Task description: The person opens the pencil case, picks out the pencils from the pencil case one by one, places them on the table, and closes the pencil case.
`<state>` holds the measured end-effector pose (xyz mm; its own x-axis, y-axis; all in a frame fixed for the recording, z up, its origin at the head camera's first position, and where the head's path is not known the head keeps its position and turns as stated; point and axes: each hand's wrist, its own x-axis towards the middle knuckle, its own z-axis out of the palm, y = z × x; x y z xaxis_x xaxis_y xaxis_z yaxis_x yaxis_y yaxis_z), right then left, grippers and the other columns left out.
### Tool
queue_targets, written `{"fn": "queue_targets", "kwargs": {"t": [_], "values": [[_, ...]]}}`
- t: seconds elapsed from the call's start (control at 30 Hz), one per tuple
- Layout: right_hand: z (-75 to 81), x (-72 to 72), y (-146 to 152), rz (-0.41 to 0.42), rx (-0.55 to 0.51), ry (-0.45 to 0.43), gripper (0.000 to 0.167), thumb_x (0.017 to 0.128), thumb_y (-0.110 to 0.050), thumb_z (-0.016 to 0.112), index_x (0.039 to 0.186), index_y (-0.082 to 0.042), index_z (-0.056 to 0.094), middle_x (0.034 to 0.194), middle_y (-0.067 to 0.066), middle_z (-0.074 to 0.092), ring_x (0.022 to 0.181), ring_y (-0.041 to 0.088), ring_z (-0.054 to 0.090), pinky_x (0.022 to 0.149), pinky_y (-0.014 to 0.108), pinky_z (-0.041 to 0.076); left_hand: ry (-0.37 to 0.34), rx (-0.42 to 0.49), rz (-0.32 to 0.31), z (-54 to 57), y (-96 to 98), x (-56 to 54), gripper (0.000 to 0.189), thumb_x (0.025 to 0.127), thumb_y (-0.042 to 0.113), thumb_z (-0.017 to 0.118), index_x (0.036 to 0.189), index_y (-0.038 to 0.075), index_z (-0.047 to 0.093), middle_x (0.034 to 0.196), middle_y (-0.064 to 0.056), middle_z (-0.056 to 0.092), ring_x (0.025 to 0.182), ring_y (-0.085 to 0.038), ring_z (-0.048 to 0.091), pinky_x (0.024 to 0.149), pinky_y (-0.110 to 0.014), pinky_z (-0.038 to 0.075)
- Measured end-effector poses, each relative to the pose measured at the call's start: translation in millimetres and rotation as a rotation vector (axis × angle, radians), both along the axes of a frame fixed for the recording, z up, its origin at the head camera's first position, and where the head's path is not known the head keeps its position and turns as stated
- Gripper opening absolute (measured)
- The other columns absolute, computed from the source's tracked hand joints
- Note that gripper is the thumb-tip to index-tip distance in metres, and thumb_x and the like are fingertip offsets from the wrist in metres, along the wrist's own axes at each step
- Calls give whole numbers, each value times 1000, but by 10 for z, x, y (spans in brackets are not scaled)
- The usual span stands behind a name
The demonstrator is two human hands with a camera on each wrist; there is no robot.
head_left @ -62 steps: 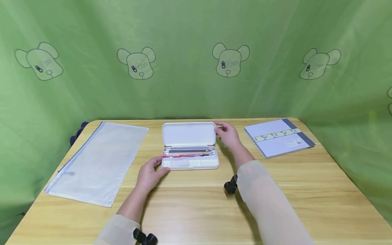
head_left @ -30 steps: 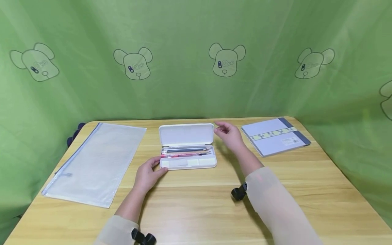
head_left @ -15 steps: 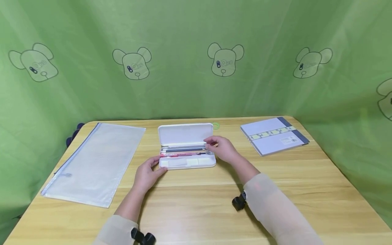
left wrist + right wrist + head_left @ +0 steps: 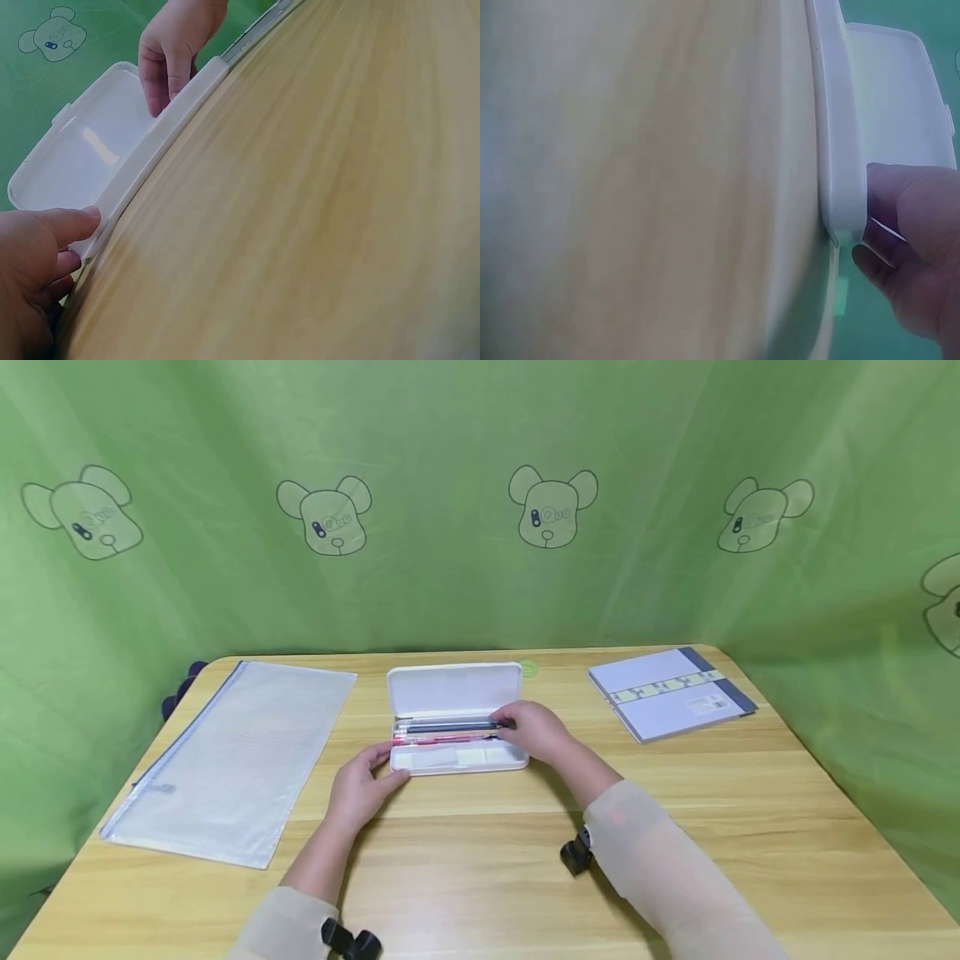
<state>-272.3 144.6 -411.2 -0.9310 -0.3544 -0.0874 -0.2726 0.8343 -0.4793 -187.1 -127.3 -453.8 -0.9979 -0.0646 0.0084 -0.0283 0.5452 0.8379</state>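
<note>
An open white pencil case [image 4: 459, 758] lies on the table, its lid [image 4: 454, 688] tilted up at the back. Inside are dark pencils [image 4: 442, 727], a reddish pencil or pen [image 4: 442, 740], and white pieces along the front. My left hand [image 4: 362, 785] grips the case's left end, thumb on the front edge, fingers at the side. My right hand [image 4: 534, 728] reaches into the right end from above, fingers bent at the pencil tips. In the left wrist view its fingertips vanish behind the front wall of the case; I cannot tell whether they pinch a pencil.
A clear zip pouch [image 4: 240, 760] with a blue zip edge lies flat on the left. At the back right is a pale notebook [image 4: 667, 693] with a patterned band and a label. A small green round thing [image 4: 529, 668] sits near the table's back edge.
My right hand has come from the lid's right corner down and left into the case, its fingers closing in. The small green thing shows where it was. My left hand keeps its hold.
</note>
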Motion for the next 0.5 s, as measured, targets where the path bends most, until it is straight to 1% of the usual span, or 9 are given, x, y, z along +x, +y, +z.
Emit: {"fn": "queue_targets", "kwargs": {"t": [0.2, 0.3, 0.5], "values": [[5, -43, -31, 54, 65, 25, 29, 94, -11, 63, 122, -7, 69, 122, 11, 69, 119, 28, 61, 108, 45, 46, -5, 1, 0, 8, 3, 4, 55, 85, 21, 75, 133, 2, 56, 132, -16, 63, 135, -34, 49, 118, -50, 33], [21, -54, -43, 77, 81, 39, 28, 93, -10, 63, 121, -7, 69, 120, 11, 70, 118, 28, 61, 107, 45, 47, -1, 2, 1, 9, 2, 2, 55, 85, 21, 75, 133, 2, 56, 132, -16, 63, 136, -34, 48, 118, -50, 32], [17, -72, -47, 60, 44, -5, 27, 93, -8, 62, 118, -9, 71, 118, 10, 71, 118, 28, 62, 107, 46, 47, 3, 3, 1, -3, -3, 0, 55, 85, 22, 76, 133, 2, 57, 132, -16, 63, 136, -35, 48, 117, -51, 33]]}}
